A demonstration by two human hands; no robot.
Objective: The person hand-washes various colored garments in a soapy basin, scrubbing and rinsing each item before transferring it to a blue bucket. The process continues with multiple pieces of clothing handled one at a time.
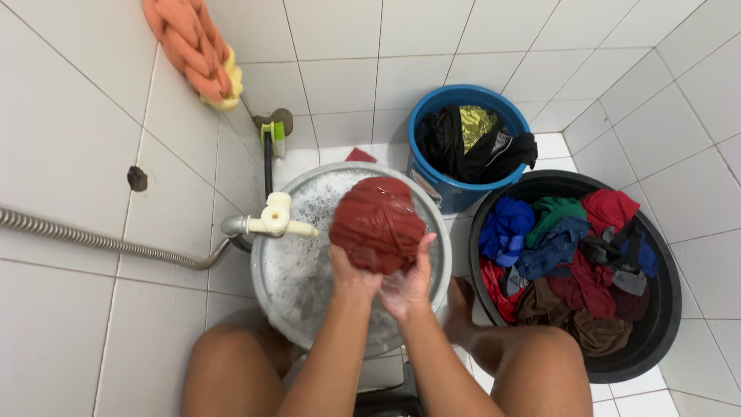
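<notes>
Hands worked together: my left hand (353,276) and right hand (409,284) both clamped on one wet red garment (377,224), held above one metal basin (272,286) of suds. Beside it stood one blue bucket (432,185) and one black tub (664,309), both holding clothes.

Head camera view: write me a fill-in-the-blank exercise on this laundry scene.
1. Both hands, left hand and right hand, hold up a wet ____ garment.
2. The metal basin below holds ____ water.
3. The dark clothes sit in a ____ bucket.
4. The mixed coloured clothes lie in a ____ tub.

Missing words: red; soapy; blue; black
</notes>
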